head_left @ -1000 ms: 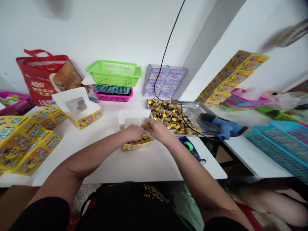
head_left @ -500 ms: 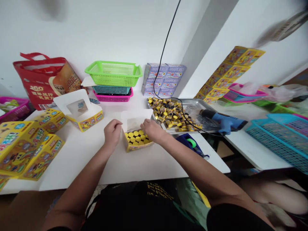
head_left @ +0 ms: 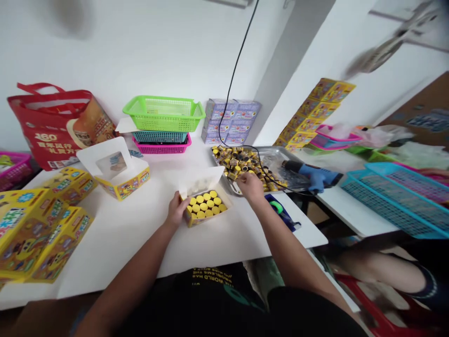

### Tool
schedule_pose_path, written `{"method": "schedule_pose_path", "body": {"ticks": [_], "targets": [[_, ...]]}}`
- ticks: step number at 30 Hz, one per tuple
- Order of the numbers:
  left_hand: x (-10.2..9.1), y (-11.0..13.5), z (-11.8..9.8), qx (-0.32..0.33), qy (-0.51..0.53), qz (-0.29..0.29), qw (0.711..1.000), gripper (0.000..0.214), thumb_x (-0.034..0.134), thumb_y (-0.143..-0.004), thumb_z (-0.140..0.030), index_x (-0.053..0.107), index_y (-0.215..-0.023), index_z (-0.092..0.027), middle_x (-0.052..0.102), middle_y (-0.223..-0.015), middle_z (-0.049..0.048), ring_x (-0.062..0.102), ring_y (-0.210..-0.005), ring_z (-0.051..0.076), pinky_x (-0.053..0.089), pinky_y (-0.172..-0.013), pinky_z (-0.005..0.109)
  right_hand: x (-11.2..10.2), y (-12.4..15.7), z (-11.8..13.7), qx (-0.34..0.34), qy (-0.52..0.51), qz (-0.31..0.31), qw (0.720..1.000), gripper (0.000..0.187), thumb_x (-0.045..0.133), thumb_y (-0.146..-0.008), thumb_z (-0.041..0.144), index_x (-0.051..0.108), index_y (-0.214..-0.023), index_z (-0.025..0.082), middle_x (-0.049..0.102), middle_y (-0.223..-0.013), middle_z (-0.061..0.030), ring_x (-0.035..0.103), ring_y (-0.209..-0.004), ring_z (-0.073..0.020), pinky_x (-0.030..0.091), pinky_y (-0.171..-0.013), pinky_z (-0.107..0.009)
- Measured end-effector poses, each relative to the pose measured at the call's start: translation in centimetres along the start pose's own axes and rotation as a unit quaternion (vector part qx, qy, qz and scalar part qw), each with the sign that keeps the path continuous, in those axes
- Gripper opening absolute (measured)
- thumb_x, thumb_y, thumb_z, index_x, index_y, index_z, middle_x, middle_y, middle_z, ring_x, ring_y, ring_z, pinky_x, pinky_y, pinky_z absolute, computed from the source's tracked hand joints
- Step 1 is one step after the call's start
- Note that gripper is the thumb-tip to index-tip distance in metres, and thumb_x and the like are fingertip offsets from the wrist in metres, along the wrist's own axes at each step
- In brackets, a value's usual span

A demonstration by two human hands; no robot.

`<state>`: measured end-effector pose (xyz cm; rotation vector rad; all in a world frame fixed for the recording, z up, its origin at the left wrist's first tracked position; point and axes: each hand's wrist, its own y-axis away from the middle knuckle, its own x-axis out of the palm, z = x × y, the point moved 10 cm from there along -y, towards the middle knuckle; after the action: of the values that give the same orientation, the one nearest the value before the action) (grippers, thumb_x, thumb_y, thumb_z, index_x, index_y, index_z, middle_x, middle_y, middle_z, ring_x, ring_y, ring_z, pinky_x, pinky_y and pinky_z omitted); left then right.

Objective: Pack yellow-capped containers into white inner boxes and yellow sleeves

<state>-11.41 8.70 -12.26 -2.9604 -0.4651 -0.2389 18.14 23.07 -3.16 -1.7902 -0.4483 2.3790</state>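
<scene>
With the left hand (head_left: 176, 209) I am gripping the left side of a small yellow box (head_left: 208, 218), thumb and fingers closed on its wall. The box is sitting on the white table (head_left: 140, 248) in front of me, its white lid (head_left: 201, 181) standing open at the back, and it is holding rows of tubs with yellow caps (head_left: 205, 206) facing up. I am holding the right hand (head_left: 251, 185), fingers curled narrow, at the near edge of a metal tray (head_left: 228, 186); I cannot tell whether it is pinching anything. Loose tubs (head_left: 229, 161) are lying in a heap in the tray. A blue tape dispenser (head_left: 286, 219) is resting just beyond the right forearm. Farther left, another box (head_left: 135, 185) is standing open.
</scene>
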Motion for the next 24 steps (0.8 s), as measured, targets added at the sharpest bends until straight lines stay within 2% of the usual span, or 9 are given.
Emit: {"method": "schedule_pose_path", "body": {"ticks": [1, 3, 7, 10, 13, 18, 21, 24], "targets": [[-0.3, 0.0, -0.1, -0.002, 0.001, 0.006, 1.0, 0.051, 0.076, -0.072, -0.056, 0.066, -0.105, -0.018, 0.074, -0.104, 0.0063, 0.065, -0.106, 0.03, 0.05, -0.09, 0.035, 1.0, -1.2, -1.0, 0.036, 0.037, 0.042, 0.998, 0.027, 0.056, -0.093, 0.026, 0.071, -0.113, 0.015, 0.068, -0.116, -0.0156, 0.066, -0.1, -0.0253, 0.049, -0.083, -0.031], [-0.7, -0.1, -0.5, -0.004, -0.003, 0.027, 1.0, 0.049, 0.075, -0.07, -0.054, 0.07, -0.1, -0.016, 0.075, -0.102, 0.008, 0.065, -0.107, 0.032, 0.049, -0.091, 0.037, 2.4, -3.5, -1.6, 0.067, 0.092, 0.095, 0.989, 0.037, 0.055, -0.093, 0.023, 0.068, -0.126, 0.012, 0.065, -0.128, -0.0198, 0.065, -0.108, -0.0279, 0.049, -0.087, -0.033], [-1.2, -0.1, -0.8, -0.032, -0.006, 0.065, 0.997, 0.044, 0.073, -0.066, -0.053, 0.073, -0.085, -0.014, 0.076, -0.092, 0.01, 0.067, -0.1, 0.035, 0.049, -0.089, 0.039, 4.3, -7.4, 0.9, 0.013, 0.124, 0.122, 0.985, 0.055, 0.061, -0.087, 0.016, 0.06, -0.142, 0.012, 0.06, -0.139, -0.0204, 0.058, -0.125, -0.03, 0.045, -0.101, -0.034], [-0.8, 0.2, -0.3, -0.074, 0.025, 0.098, 0.992, 0.046, 0.076, -0.065, -0.054, 0.074, -0.085, -0.013, 0.076, -0.092, 0.0108, 0.069, -0.096, 0.034, 0.049, -0.086, 0.039, 6.1, -8.4, 2.6, -0.034, 0.147, 0.15, 0.977, 0.056, 0.068, -0.082, 0.021, 0.065, -0.138, 0.015, 0.053, -0.149, -0.0206, 0.05, -0.133, -0.0345, 0.045, -0.105, -0.04], [-0.6, 0.4, 0.6, -0.115, 0.057, 0.116, 0.985, 0.051, 0.078, -0.067, -0.06, 0.074, -0.088, -0.013, 0.077, -0.092, 0.0123, 0.07, -0.096, 0.035, 0.051, -0.085, 0.041, 7.1, -8.6, 2.6, -0.05, 0.162, 0.166, 0.971, 0.052, 0.068, -0.084, 0.026, 0.068, -0.134, 0.012, 0.045, -0.154, -0.0249, 0.048, -0.134, -0.0379, 0.047, -0.1, -0.043], [-0.7, 0.1, 1.7, -0.143, 0.115, 0.098, 0.978, 0.066, 0.074, -0.067, -0.079, 0.075, -0.084, -0.015, 0.077, -0.093, 0.015, 0.069, -0.105, 0.039, 0.053, -0.096, 0.047, 6.7, -9.2, 1.3, -0.056, 0.161, 0.168, 0.971, 0.055, 0.075, -0.084, 0.034, 0.067, -0.13, 0.005, 0.053, -0.141, -0.0272, 0.054, -0.128, -0.0364, 0.047, -0.098, -0.041], [-0.5, 0.0, 2.1, -0.17, 0.13, 0.09, 0.973, 0.072, 0.074, -0.064, -0.083, 0.076, -0.089, -0.016, 0.077, -0.091, 0.0151, 0.07, -0.107, 0.04, 0.054, -0.097, 0.049, 6.2, -9.2, 1.1, -0.066, 0.153, 0.157, 0.973, 0.046, 0.077, -0.087, 0.038, 0.069, -0.121, 0.008, 0.061, -0.131, -0.0188, 0.062, -0.114, -0.0273, 0.052, -0.094, -0.038], [-0.5, 0.4, 2.4, -0.206, 0.13, 0.079, 0.967, 0.075, 0.079, -0.06, -0.081, 0.076, -0.094, -0.015, 0.077, -0.089, 0.0147, 0.071, -0.104, 0.042, 0.057, -0.093, 0.049, 6.0, -8.3, 1.8, -0.089, 0.144, 0.123, 0.978, 0.032, 0.069, -0.097, 0.039, 0.067, -0.117, 0.014, 0.066, -0.122, -0.0092, 0.067, -0.1, -0.0193, 0.058, -0.086, -0.037]]}}
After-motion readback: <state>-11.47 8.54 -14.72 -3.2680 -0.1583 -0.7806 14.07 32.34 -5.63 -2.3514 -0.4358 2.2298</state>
